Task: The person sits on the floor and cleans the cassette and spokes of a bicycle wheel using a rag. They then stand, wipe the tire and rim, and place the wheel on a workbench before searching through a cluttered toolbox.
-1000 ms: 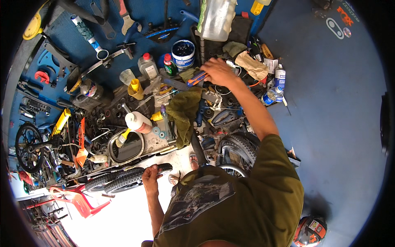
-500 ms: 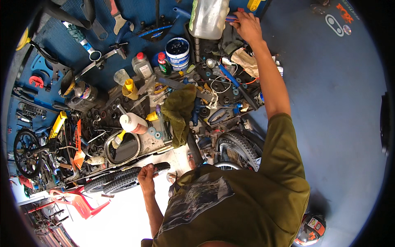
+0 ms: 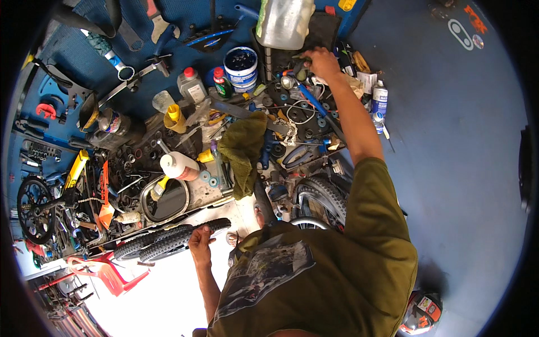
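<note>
My right hand point(image 3: 324, 65) reaches to the back of the cluttered workbench, fingers closed on a dark grey-green cloth point(image 3: 301, 69), partly hidden by the hand. A cloudy plastic container point(image 3: 285, 25) hangs just above. Beside the hand lie a crumpled brown paper point(image 3: 355, 86) and a long blue-handled tool point(image 3: 314, 101). My left hand point(image 3: 201, 242) is low in front of me with curled fingers; whether it holds anything small I cannot make out. Behind it are bicycle tyres point(image 3: 174, 241).
An olive rag point(image 3: 244, 154) drapes over the bench near a white bottle point(image 3: 179, 167) and an oval metal tray of dark liquid with a brush point(image 3: 165, 205). A blue-and-white tub point(image 3: 242, 68) stands at the back. Spray cans point(image 3: 379, 98) stand at the right end. A red chair point(image 3: 109, 275) is at lower left.
My right hand has come down and left from beside the hanging container onto the dark cloth, which has shifted, baring a dark panel behind. My left hand has hardly moved.
</note>
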Demonstrator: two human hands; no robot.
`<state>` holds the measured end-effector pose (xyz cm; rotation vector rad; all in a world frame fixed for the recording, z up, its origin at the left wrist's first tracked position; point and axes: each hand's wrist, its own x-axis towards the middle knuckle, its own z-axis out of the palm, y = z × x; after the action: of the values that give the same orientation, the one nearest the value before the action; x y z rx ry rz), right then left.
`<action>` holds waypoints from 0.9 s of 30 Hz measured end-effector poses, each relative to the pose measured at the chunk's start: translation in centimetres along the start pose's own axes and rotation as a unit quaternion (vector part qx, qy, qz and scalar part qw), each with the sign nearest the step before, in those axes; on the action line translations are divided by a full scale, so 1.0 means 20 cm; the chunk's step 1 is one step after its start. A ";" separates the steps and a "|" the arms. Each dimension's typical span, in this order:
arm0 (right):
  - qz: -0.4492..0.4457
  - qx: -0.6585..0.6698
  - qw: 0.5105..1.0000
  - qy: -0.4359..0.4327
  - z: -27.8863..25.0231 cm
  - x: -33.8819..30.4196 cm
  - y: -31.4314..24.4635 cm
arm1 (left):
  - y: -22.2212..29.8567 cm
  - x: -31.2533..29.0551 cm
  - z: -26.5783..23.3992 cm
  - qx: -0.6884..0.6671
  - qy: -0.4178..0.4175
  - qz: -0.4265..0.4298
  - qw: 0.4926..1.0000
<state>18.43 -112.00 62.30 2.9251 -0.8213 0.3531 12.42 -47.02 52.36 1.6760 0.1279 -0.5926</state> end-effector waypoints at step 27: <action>0.239 0.330 0.908 -0.098 -0.17 -1.23 -0.57 | 0.13 0.13 0.16 0.045 -0.112 0.016 0.993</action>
<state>3.29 -89.48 59.45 3.3524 -1.7722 0.4446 14.73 -51.27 53.14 1.6832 -0.0889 -0.7676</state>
